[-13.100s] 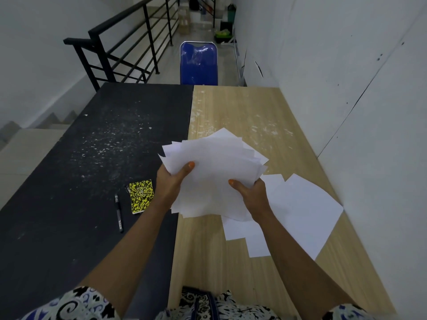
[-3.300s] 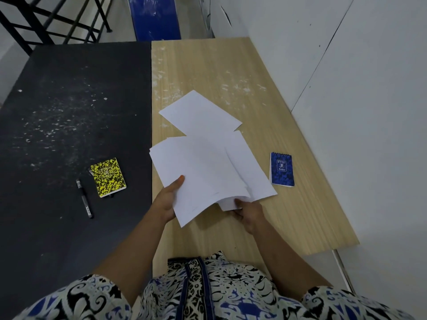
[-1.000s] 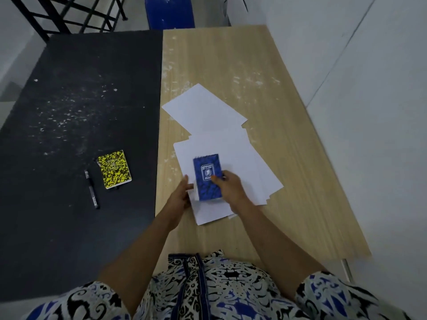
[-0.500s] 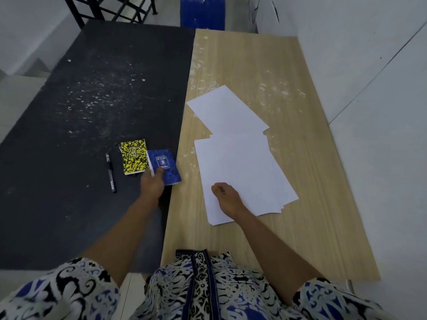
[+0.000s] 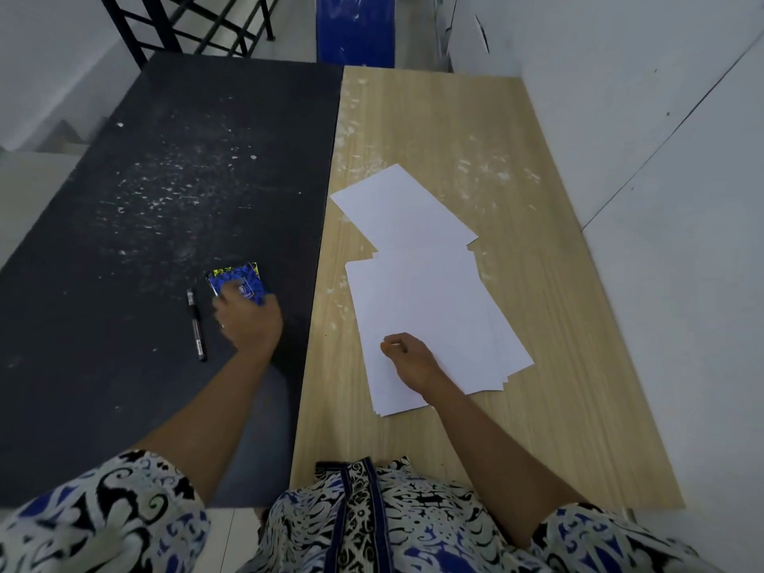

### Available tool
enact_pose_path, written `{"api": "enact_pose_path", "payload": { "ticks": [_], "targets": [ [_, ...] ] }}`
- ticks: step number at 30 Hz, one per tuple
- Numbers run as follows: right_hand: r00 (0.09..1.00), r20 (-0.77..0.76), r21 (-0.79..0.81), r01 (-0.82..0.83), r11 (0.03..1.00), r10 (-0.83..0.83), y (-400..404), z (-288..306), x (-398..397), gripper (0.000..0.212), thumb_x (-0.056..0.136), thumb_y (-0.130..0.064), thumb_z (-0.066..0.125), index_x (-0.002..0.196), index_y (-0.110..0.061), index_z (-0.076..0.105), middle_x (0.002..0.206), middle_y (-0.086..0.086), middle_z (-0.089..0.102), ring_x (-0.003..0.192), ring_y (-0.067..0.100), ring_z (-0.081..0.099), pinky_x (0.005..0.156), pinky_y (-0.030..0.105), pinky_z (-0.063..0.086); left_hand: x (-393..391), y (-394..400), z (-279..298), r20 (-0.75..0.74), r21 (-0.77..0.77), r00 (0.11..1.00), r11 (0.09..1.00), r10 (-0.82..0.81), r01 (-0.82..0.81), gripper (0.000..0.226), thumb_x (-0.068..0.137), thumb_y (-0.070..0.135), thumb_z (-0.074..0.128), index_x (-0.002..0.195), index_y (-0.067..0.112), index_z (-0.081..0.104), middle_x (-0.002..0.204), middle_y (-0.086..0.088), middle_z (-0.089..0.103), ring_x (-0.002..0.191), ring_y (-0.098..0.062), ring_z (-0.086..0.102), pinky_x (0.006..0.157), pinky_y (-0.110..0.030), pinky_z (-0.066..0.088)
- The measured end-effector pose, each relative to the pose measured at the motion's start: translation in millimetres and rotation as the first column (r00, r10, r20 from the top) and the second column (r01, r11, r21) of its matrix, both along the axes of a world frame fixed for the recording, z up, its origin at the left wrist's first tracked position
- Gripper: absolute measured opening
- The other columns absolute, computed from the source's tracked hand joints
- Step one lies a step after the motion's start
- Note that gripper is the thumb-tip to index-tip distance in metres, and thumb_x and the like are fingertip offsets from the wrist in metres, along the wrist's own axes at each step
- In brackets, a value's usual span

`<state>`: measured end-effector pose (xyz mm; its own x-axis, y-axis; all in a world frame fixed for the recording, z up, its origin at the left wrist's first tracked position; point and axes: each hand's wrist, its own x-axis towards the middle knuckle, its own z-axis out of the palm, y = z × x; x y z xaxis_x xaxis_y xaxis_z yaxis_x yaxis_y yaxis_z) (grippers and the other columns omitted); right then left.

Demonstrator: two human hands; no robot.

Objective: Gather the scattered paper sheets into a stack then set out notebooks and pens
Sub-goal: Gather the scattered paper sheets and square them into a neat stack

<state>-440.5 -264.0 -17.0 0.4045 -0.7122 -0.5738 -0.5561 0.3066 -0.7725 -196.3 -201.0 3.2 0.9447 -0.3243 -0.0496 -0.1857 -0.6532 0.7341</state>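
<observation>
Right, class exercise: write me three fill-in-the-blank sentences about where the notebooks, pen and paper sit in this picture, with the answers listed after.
1. The blue notebook lies on top of the ____ notebook.
2. The pen lies on the ____ tabletop.
3. The right hand rests on the ____ stack, while the left hand touches the blue notebook.

Answers: yellow; black; paper

Left hand [image 5: 248, 324] on blue notebook [image 5: 244, 285]; right hand [image 5: 407, 359] on paper stack [image 5: 434, 308].
</observation>
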Motion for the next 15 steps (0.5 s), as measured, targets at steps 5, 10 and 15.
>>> {"api": "enact_pose_path", "payload": {
  "ticks": [5, 10, 15],
  "targets": [
    [0.975, -0.014, -0.080, 0.222, 0.972, -0.224, -24.4, 3.8, -16.7, 0.011, 0.095, -0.020, 0.054, 0.103, -0.014, 0.060, 0.095, 0.003, 0.064, 0.072, 0.015, 0.062, 0.053, 0.019, 0.044, -52.4, -21.5, -6.1, -0.326, -0.161, 0.873, 0.931, -0.364, 0.328, 0.039, 0.088, 0.012, 0.063, 0.124, 0.008, 0.047, 0.117, -0.009, 0.053, 0.098, -0.024, 0.056, 0.074, -0.029, 0.041],
    [0.936, -0.109, -0.294, 0.290, 0.911, -0.334, -58.2, 4.7, -42.1, 0.015, 0.094, -0.015, 0.054, 0.104, -0.011, 0.065, 0.099, 0.004, 0.065, 0.085, 0.018, 0.060, 0.063, 0.018, 0.043, -84.1, -49.6, -16.0, -0.574, -0.025, 0.726, 0.895, -0.378, 0.446, 0.060, 0.089, 0.024, 0.063, 0.140, 0.010, 0.034, 0.138, -0.011, 0.043, 0.100, -0.023, 0.055, 0.075, -0.034, 0.045],
    [0.799, -0.440, -0.500, 0.162, 0.851, -0.410, -95.2, -0.1, -64.9, 0.048, 0.084, -0.032, 0.066, 0.126, -0.013, 0.051, 0.129, 0.014, 0.048, 0.120, 0.035, 0.044, 0.094, 0.044, 0.040, -101.8, -78.7, -20.9, -0.579, 0.110, 0.768, 0.907, -0.273, 0.406, 0.065, 0.087, 0.031, 0.063, 0.138, 0.007, 0.029, 0.136, -0.013, 0.033, 0.108, -0.029, 0.049, 0.084, -0.040, 0.047]
  ]
}}
